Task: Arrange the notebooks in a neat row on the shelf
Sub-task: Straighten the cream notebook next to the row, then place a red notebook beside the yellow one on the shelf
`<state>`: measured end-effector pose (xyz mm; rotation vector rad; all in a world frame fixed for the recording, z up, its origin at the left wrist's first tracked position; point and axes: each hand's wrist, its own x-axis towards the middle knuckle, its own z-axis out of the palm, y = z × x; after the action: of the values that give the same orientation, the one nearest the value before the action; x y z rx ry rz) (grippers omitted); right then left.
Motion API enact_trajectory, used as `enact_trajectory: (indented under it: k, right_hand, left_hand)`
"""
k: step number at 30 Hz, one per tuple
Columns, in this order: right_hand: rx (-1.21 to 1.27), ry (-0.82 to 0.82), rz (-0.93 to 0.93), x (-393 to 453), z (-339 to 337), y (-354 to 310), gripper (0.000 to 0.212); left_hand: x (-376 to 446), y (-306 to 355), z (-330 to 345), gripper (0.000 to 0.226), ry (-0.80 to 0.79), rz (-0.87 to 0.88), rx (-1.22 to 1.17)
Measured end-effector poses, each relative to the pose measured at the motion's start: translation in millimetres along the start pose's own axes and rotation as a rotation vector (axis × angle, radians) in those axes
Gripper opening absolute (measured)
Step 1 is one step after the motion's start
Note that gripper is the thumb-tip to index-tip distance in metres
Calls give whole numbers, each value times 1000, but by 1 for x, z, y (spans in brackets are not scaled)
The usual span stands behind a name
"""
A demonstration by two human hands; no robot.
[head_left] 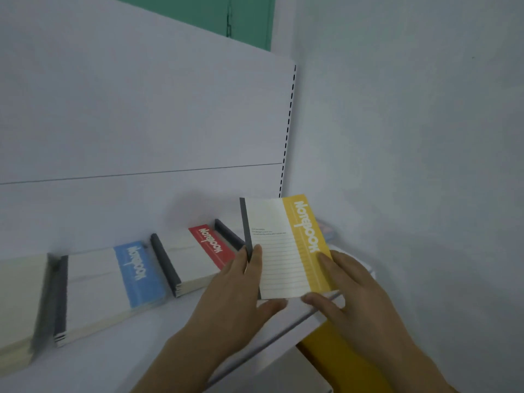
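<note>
A yellow-and-white notebook (286,245) with a grey spine is held above the right end of the white shelf (158,344). My left hand (238,290) grips its spine edge, thumb under the bottom edge. My right hand (346,287) grips its yellow side, thumb at the bottom edge. To the left, a stack of red-banded notebooks (198,259) and a stack of blue-banded notebooks (113,287) lie flat on the shelf. A pale stack (19,304) lies at the far left, blurred.
The shelf's white back panel (141,123) ends in a slotted upright (287,131) beside a pale wall (411,137). A yellow object (340,361) lies below the shelf's front edge. A green door (243,15) shows at the top.
</note>
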<state>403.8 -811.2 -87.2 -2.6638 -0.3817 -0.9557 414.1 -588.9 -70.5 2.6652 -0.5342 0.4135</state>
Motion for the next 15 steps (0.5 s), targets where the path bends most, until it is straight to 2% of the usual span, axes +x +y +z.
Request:
enact_trajectory:
  k: [6,9,15]
  right_hand:
    - [47,-21,-170,65,40,45,65]
    - [70,-36,-221,95,69,67,69]
    - [185,-322,-267,149,120,106,72]
  left_hand:
    - [61,-9,20,94,-18,-131,121]
    - [86,-12,33,93,-43,-221,156]
    - [127,-20,59,93,-81,-390,272]
